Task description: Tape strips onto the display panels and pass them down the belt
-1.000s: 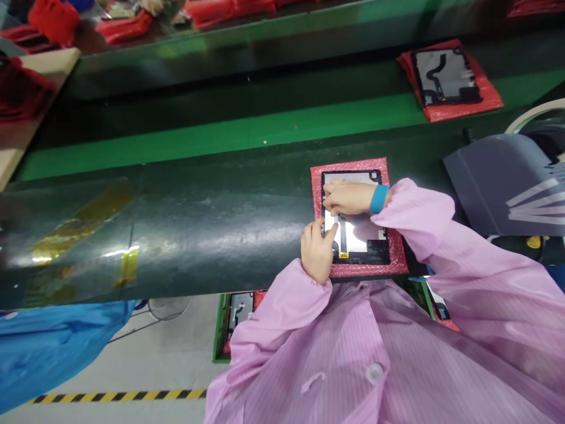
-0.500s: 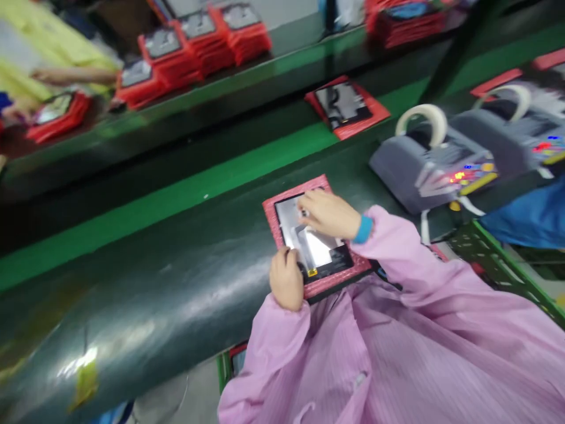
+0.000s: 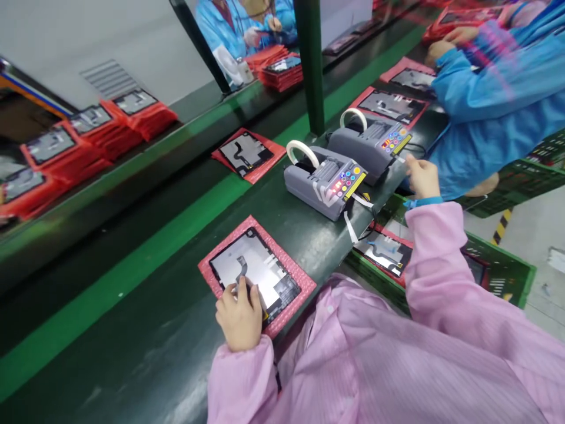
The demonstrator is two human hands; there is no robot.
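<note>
My left hand (image 3: 241, 318) lies with loosely spread fingers on the screen panel (image 3: 276, 277), steadying rather than clasping it, I judge, while my right hand (image 3: 422, 178) has left the panel for the white strip (image 3: 399, 158) at the farther tape dispenser (image 3: 368, 144); from here I can't tell whether its fingertips have pinched it. The panel rests on its pink bubble sleeve (image 3: 305, 284) on the dark bench (image 3: 145, 359), so work there seems paused while tape is fetched.
</note>
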